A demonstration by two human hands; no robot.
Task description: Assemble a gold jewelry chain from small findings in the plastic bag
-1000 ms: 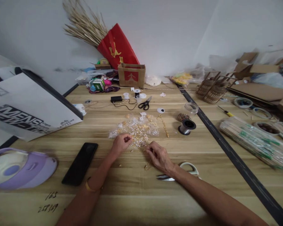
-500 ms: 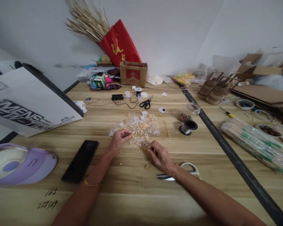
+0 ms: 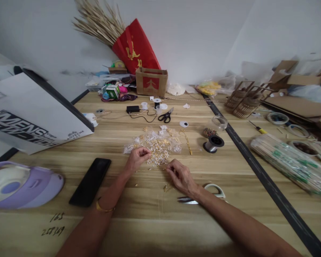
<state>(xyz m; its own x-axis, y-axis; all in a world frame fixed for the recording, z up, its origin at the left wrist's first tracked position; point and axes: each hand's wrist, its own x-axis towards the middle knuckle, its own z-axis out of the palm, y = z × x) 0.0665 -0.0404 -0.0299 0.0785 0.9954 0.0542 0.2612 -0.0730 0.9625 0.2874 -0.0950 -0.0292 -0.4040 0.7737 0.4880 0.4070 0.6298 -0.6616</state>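
Observation:
My left hand (image 3: 137, 157) has thumb and fingertips closed at the left edge of a pile of small gold and clear beads (image 3: 160, 152); anything between the fingertips is too small to make out. My right hand (image 3: 180, 175) pinches one end of a thin gold chain (image 3: 149, 170), which lies across the wood in front of the pile. Below that hand rests a small coil of gold chain (image 3: 167, 187). White-handled scissors (image 3: 215, 189) lie partly under my right wrist. A longer gold chain (image 3: 187, 142) stretches out right of the pile.
A black phone (image 3: 90, 182) and a purple visor (image 3: 32, 184) lie to the left. Right of the pile stand a wire spool (image 3: 213, 144) and a dish of beads (image 3: 209, 132). Black scissors (image 3: 166, 116) lie behind. Packed sticks (image 3: 291, 164) cover the right side.
Both hands stay in nearly the same place, with my left fingertips still at the pile's edge. The view has shifted very slightly.

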